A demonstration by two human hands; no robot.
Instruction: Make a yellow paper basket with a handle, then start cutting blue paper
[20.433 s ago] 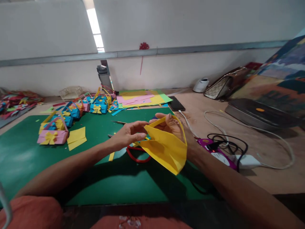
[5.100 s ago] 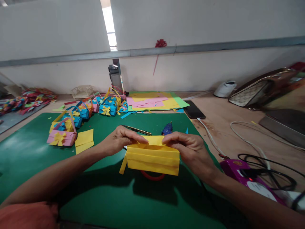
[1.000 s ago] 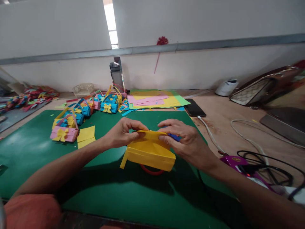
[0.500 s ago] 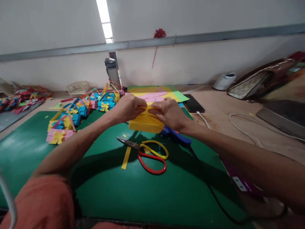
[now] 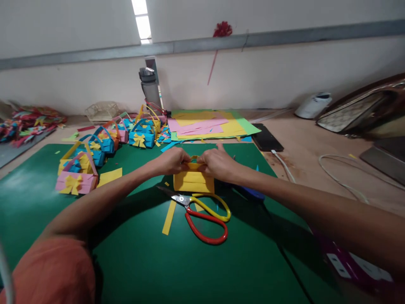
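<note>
Yellow folded-paper basket is shaped, its thin yellow handle showing, front undecorated; my left grip and right grip pinch its top.

Ambient light is dim and diffuse. The wall slit is overexposed to white. Pale glare marks the left side of the green mat; dark, soft-edged shadows lie beneath the 2 forearms. Fine detail on the left hand and right hand is soft. Wide-angle distortion stretches the right-edge handbag.
</note>
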